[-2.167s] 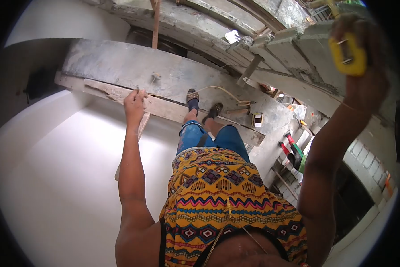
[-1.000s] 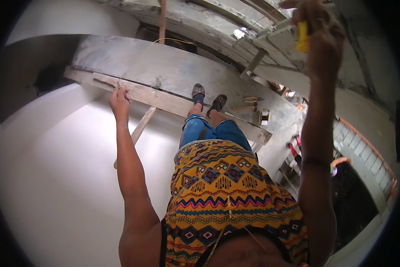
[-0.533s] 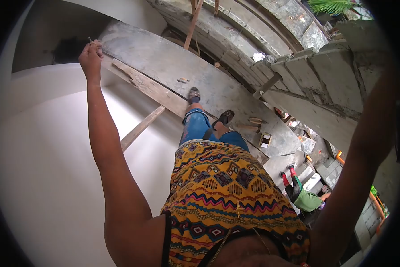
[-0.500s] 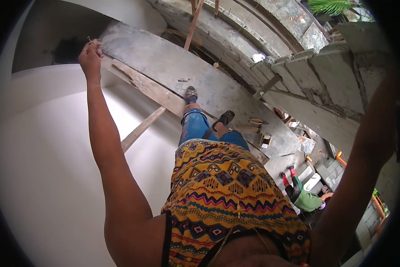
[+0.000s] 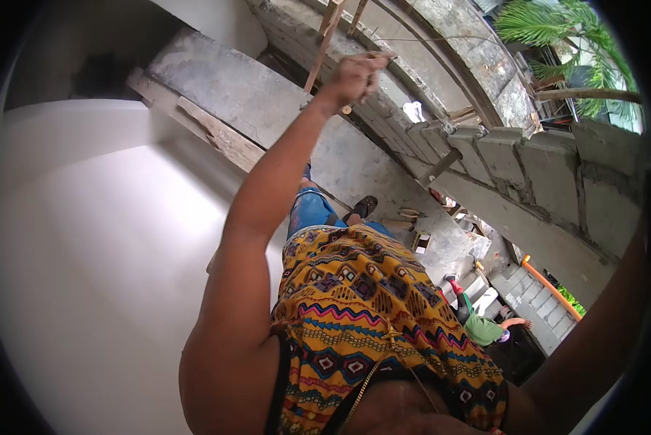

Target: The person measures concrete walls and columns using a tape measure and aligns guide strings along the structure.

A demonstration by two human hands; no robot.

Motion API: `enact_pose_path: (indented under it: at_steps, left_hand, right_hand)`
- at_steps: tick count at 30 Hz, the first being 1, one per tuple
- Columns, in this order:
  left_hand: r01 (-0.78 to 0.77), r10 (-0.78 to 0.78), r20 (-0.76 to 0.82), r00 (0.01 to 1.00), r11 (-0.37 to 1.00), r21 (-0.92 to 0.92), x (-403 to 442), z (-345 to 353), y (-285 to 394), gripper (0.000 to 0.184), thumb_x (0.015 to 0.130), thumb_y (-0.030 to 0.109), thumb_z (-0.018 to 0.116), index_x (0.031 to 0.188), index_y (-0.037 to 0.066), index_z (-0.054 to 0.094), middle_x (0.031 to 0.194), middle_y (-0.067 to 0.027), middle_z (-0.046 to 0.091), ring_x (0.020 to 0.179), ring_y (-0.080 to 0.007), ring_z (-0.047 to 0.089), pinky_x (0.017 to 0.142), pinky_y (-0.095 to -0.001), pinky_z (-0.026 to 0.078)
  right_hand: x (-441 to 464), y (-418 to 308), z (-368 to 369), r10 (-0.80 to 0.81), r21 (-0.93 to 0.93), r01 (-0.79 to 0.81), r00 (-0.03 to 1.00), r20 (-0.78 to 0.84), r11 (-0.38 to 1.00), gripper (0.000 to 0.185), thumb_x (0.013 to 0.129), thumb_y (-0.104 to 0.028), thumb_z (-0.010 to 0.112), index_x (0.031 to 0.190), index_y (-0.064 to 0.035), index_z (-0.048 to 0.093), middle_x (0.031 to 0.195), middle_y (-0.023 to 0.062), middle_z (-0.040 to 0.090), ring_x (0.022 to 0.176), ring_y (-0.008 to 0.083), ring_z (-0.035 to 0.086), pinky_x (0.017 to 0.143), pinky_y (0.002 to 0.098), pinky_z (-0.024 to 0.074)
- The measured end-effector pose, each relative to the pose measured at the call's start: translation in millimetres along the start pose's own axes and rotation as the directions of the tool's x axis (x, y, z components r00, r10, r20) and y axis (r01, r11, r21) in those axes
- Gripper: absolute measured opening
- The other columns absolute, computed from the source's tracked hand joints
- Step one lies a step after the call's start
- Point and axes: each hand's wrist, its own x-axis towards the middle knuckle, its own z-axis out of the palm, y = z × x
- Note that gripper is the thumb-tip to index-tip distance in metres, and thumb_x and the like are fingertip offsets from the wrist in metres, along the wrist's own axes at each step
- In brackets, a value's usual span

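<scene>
My left hand [image 5: 358, 77] is raised over the far side of the grey slab, in front of the concrete block wall [image 5: 536, 170]. Its fingers are pinched together; a thin nail-like piece showed in them a moment ago, and its outline is hard to make out now. Close by stands a slanted wooden post [image 5: 325, 51]. My right arm [image 5: 594, 333] reaches up along the right edge, where its hand lies outside the picture. Below me are my blue trousers [image 5: 314, 210] and one dark shoe [image 5: 362, 209] on the slab [image 5: 224, 72].
A rough-edged board [image 5: 217, 134] runs along the slab beside the white wall [image 5: 86, 232]. Near my feet lie wooden-handled tools [image 5: 410, 213] and a small box [image 5: 421, 242]. Lower down at right, a person in green [image 5: 483, 330] works near an orange pipe [image 5: 550, 286].
My left hand has swung from the upper left across to the upper middle, toward the block wall. The view has shifted slightly. The person in green now stretches an arm out sideways.
</scene>
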Motion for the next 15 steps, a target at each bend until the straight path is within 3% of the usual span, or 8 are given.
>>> enact_pose_path:
  at_steps: [3, 4, 5, 7, 9, 11, 13, 15]
  left_hand:
    - [-0.080, 0.086, 0.081, 0.993, 0.994, -0.072, 16.8, -9.8, 0.0, 0.027, 0.092, 0.024, 0.049, 0.088, 0.005, 0.067, 0.054, -0.0011, 0.052, 0.042, -0.0078, 0.046, 0.041, -0.0223, 0.041]
    - [-0.415, 0.420, -0.020, 0.907, 0.902, 0.117, 29.6, -30.2, -5.6, 0.026, 0.091, 0.021, 0.049, 0.082, 0.004, 0.066, 0.058, -0.0036, 0.055, 0.047, -0.0114, 0.051, 0.044, -0.0245, 0.043]
    - [-0.659, 0.708, -0.046, 0.705, 0.677, 0.328, 40.7, -53.2, -7.5, 0.026, 0.089, 0.018, 0.049, 0.076, 0.004, 0.066, 0.061, -0.0062, 0.059, 0.052, -0.0150, 0.056, 0.047, -0.0268, 0.046]
    - [-0.534, 0.777, 0.072, 0.625, 0.359, 0.765, 36.8, -136.0, 17.5, 0.024, 0.083, 0.010, 0.047, 0.071, 0.003, 0.066, 0.068, -0.0110, 0.061, 0.065, -0.0234, 0.062, 0.060, -0.0322, 0.050]
    - [-0.440, 0.649, -0.131, 0.749, 0.636, 0.634, 11.3, -182.8, 69.0, 0.037, 0.093, 0.028, 0.041, 0.073, 0.001, 0.056, 0.058, -0.0073, 0.056, 0.051, -0.0172, 0.057, 0.049, -0.0305, 0.047]
    - [-0.478, 0.566, -0.164, 0.808, 0.792, 0.380, -1.1, -227.4, 99.8, 0.036, 0.094, 0.024, 0.038, 0.073, 0.000, 0.055, 0.061, -0.0093, 0.054, 0.052, -0.0194, 0.058, 0.051, -0.0317, 0.048]
    - [-0.370, 0.595, -0.172, 0.785, 0.672, 0.642, -16.3, -253.8, 138.2, 0.035, 0.094, 0.022, 0.038, 0.074, -0.001, 0.055, 0.063, -0.0105, 0.053, 0.053, -0.0220, 0.058, 0.052, -0.0343, 0.050]
    - [-0.266, 0.570, -0.221, 0.792, 0.647, 0.715, -18.7, -283.1, 161.3, 0.032, 0.093, 0.021, 0.040, 0.076, -0.001, 0.055, 0.063, -0.0112, 0.054, 0.057, -0.0227, 0.060, 0.058, -0.0352, 0.051]
  right_hand:
    - [13.7, -8.1, 20.0, -0.011, 0.041, 0.011, 1.000, 0.009, 0.999, 0.030, 0.093, -0.032, 0.047, 0.082, -0.0059, 0.056, 0.095, 0.0113, 0.062, 0.072, 0.0163, 0.056, 0.063, 0.0311, 0.0475]
    - [17.1, -11.3, 26.3, -0.016, 0.059, 0.015, 1.000, 0.009, 0.998, 0.030, 0.093, -0.032, 0.047, 0.082, -0.0060, 0.056, 0.096, 0.0115, 0.062, 0.072, 0.0164, 0.055, 0.063, 0.0311, 0.0476]
    - [19.8, -16.4, 32.4, -0.018, 0.074, 0.017, 1.000, 0.012, 0.997, 0.030, 0.093, -0.032, 0.047, 0.082, -0.0060, 0.056, 0.096, 0.0117, 0.062, 0.072, 0.0164, 0.055, 0.063, 0.0312, 0.0476]
    - [25.3, -23.9, 44.7, -0.028, 0.106, 0.026, 1.000, 0.012, 0.994, 0.030, 0.093, -0.032, 0.046, 0.082, -0.0061, 0.056, 0.097, 0.0120, 0.062, 0.072, 0.0166, 0.055, 0.063, 0.0313, 0.0477]
    - [30.2, -31.8, 56.1, -0.035, 0.139, 0.033, 0.999, 0.014, 0.990, 0.030, 0.094, -0.032, 0.046, 0.081, -0.0062, 0.055, 0.098, 0.0124, 0.062, 0.072, 0.0167, 0.054, 0.064, 0.0313, 0.0477]
    - [34.5, -39.4, 67.1, -0.033, 0.167, 0.031, 0.999, 0.010, 0.985, 0.030, 0.094, -0.031, 0.045, 0.081, -0.0062, 0.055, 0.099, 0.0128, 0.062, 0.071, 0.0169, 0.054, 0.064, 0.0314, 0.0478]
    - [38.8, -42.2, 76.4, -0.025, 0.191, 0.024, 1.000, 0.005, 0.981, 0.030, 0.094, -0.031, 0.045, 0.081, -0.0063, 0.055, 0.100, 0.0131, 0.061, 0.071, 0.0170, 0.054, 0.064, 0.0315, 0.0479]
    - [43.5, -43.9, 85.0, -0.016, 0.210, 0.016, 1.000, -0.002, 0.977, 0.030, 0.094, -0.031, 0.044, 0.080, -0.0064, 0.055, 0.101, 0.0135, 0.061, 0.071, 0.0171, 0.053, 0.064, 0.0316, 0.0480]
